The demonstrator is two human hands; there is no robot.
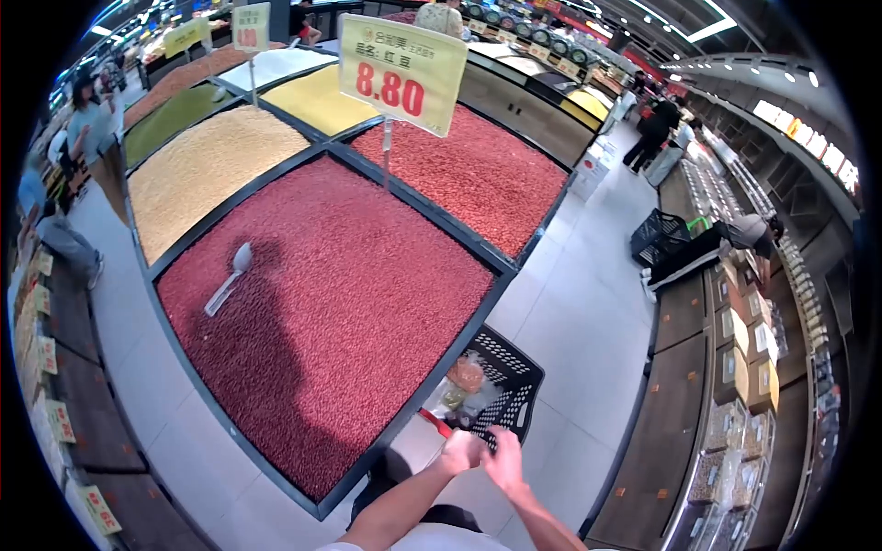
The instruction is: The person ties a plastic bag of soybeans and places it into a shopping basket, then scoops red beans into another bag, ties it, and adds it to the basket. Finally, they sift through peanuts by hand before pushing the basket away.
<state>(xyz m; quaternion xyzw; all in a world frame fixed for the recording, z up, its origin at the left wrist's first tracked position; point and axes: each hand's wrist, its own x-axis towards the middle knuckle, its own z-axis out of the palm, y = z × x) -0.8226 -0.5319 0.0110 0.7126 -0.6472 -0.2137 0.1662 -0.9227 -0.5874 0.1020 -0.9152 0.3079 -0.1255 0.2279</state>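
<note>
My left hand is in front of my body, just beyond the end of a red handle. Its fingers are curled, and what they hold, if anything, is too small to make out. Close beside it, my right hand has its fingers partly apart, with nothing plainly visible in them. Below and beyond both hands, a black perforated shopping basket contains clear plastic bags, one with orange-pink contents. To the left is a wide bin of dark red beans, and a clear plastic scoop lies on the beans.
A price sign reading 8.80 stands over the bins. Adjoining bins hold brighter red beans and pale yellow grain. Shelves of packed goods run along the right. A person in black bends there beside another basket.
</note>
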